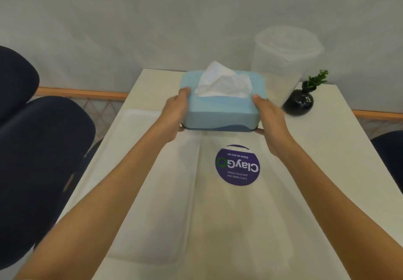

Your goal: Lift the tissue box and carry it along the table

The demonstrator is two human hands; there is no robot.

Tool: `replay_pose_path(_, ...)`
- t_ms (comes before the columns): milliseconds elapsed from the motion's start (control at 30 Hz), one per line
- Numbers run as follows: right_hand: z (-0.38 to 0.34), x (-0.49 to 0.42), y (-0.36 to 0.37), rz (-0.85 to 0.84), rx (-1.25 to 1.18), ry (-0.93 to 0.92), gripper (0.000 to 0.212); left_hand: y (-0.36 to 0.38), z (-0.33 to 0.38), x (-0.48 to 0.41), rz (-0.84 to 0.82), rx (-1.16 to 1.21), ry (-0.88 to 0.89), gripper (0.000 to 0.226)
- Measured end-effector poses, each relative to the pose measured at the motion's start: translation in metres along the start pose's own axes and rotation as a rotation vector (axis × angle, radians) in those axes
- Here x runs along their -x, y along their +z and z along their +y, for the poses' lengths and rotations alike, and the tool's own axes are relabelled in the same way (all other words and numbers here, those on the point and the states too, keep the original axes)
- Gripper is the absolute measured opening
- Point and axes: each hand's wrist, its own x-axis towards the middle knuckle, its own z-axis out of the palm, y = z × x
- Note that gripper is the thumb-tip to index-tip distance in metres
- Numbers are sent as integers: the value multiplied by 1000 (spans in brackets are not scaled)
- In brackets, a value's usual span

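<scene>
Above white table (327, 149), both hands' grip w/ tissue box (220, 114), prob. lifted.

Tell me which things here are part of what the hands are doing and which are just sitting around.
In use: blue tissue box, with a white tissue sticking out, gripped at its ends by left hand and right hand.

Lying about: black vase, clear plastic container, purple round sticker, white table, dark chair.

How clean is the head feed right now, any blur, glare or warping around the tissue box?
Head view: soft, even light, no hard glare; the tissue box between left hand and right hand is fairly sharp; the clear container looks smeared and washed out against the wall; wide-angle warping bends the table edges and forearms.
</scene>
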Motion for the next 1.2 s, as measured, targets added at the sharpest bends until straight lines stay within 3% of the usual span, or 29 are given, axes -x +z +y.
replay_pose_path(133, -19, -16, 51, -59, 4, -20, 43, -48, 24, -29, 18, -9, 38, 48)
replay_pose_path(567, -10, -100, 202, -108, 16, 128, 35, -146, 27, -142, -59, -72, -20, 35)
replay_pose_path(833, 13, -141, 226, -12, 42, 159, 63, -149, 16, -193, -121, -126, -5, 39)
replay_pose_path(1067, 11, -165, 233, -13, 55, 116, 67, -145, 21, -218, -116, -161, 73, 36)
replay_pose_path(1200, 8, -172, 235, -22, 78, 105, 65, -142, 20, -228, -65, -223, 135, 55)
